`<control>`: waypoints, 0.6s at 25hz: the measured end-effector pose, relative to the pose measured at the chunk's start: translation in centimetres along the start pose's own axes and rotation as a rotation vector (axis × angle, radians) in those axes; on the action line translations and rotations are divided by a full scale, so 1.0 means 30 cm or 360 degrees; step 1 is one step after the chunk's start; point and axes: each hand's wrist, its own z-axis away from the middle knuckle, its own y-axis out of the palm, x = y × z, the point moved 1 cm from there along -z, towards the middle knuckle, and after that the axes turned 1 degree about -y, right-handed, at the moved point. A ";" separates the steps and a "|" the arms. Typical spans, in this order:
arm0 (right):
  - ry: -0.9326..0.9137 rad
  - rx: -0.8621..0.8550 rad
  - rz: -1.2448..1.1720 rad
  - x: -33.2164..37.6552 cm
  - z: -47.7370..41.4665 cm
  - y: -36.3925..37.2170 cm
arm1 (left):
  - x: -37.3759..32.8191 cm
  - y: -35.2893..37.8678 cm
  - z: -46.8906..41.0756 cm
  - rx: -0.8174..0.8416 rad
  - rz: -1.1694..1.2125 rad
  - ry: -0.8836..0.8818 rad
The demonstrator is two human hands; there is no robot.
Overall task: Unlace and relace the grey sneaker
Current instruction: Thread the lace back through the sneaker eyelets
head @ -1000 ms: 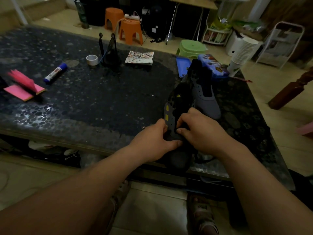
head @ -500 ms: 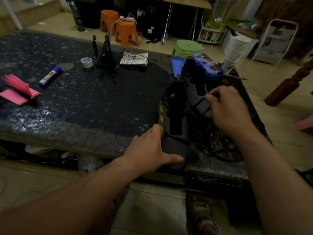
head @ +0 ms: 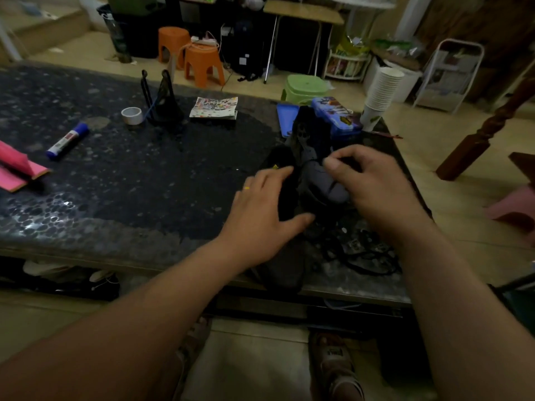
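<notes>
Left hand point(head: 260, 215) shifted farther up black shoe point(head: 285, 270), grip spread. Right hand point(head: 376, 195): grip pinching lace point(head: 348, 162) over grey sneaker point(head: 324, 189), near right on bench point(head: 115, 204), beside shoe.

- table top point(head: 115, 180): dark, pebble pattern, pale grey mottling toward near edge
- grey sneaker point(head: 324, 186): grey upper; black lace point(head: 367, 257)
- second shoe point(head: 286, 195): black, yellow marks
- marker point(head: 68, 141): white barrel, blue cap
- paper point(head: 14, 166): pink
- tape roll point(head: 132, 115): white
- booklet point(head: 214, 107): multicolour dots on white
- stools point(head: 204, 65): orange
- low stool point(head: 304, 86): green
- tin point(head: 337, 118): blue
- cup stack point(head: 382, 88): white
</notes>
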 end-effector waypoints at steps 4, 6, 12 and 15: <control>0.0055 0.0118 -0.0246 -0.011 0.006 0.033 | -0.068 -0.064 -0.100 0.0171 0.0892 -0.0171; 0.0298 -0.0027 -0.0135 -0.074 -0.003 0.014 | 0.003 -0.115 -0.120 -0.0011 0.1342 -0.0630; 0.0300 0.0612 0.0509 -0.164 0.054 0.060 | 0.121 -0.129 -0.158 -0.0203 0.1601 -0.1083; 0.0337 0.0599 0.0440 -0.185 0.080 0.069 | 0.125 -0.152 -0.163 -0.0220 0.0900 -0.0713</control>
